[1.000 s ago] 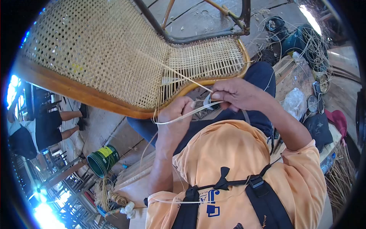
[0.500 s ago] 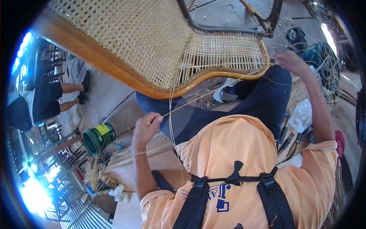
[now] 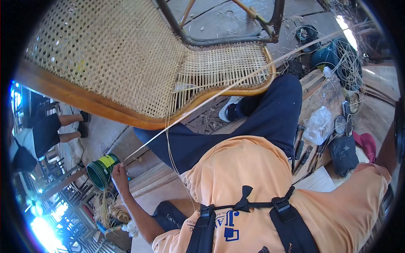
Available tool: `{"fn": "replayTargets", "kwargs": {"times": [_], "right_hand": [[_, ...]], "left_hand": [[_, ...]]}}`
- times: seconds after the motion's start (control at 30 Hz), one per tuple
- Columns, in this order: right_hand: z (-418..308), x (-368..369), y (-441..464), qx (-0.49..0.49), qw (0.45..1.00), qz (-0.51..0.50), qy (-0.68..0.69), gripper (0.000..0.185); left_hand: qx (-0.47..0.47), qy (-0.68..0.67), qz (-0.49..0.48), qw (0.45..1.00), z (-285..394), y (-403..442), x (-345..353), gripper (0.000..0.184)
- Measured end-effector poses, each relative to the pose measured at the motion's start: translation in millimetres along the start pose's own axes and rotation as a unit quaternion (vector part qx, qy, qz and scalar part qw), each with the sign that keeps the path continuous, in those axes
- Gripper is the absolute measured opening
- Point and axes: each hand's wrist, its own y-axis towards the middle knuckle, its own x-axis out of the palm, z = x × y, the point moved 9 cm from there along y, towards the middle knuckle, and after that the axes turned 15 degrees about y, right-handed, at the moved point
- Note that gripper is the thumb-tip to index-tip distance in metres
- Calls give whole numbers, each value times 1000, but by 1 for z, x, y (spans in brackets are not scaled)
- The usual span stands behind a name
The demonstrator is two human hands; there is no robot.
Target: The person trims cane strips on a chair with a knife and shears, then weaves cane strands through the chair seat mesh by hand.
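A long pale cane strand (image 3: 202,103) runs taut in a diagonal across the view. Its near end is pinched in my left hand (image 3: 120,175), out at the left beside a green bucket. Toward the upper right the strand goes out to the dark edge of the picture. My right forearm reaches up along that edge, and the right hand itself is out of sight. Behind the strand stands a chair with a woven cane panel (image 3: 114,55) in a brown wooden frame (image 3: 154,122). Close to its lower curve the weave is more open, and loose strands (image 3: 169,143) hang over my leg.
The green bucket (image 3: 99,177) is on the floor at left, near a coil of fibre (image 3: 120,214). On the right lie a clear plastic bag (image 3: 318,125), hand tools and a dark container draped with cane (image 3: 337,55). Another person (image 3: 46,128) is at far left.
My hands have spread wide apart. The left moved left and down, the right went out past the right edge, and the cane strand is now stretched much longer between them.
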Motion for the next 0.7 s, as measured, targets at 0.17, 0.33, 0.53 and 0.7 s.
{"fn": "replayTargets", "kwargs": {"times": [0.17, 0.33, 0.53, 0.7], "right_hand": [[182, 84, -149, 200, 942, -95, 250, 15], [21, 128, -206, 411, 844, -140, 315, 25], [-334, 62, -202, 489, 298, -406, 713, 27], [-420, 43, -185, 605, 95, -121, 781, 22]], "left_hand": [[115, -48, -298, 947, 224, -81, 70, 26], [239, -272, -542, 758, 412, -154, 180, 16], [244, -312, -563, 725, 475, -178, 203, 14], [245, -253, -566, 746, 471, -177, 196, 12]]}}
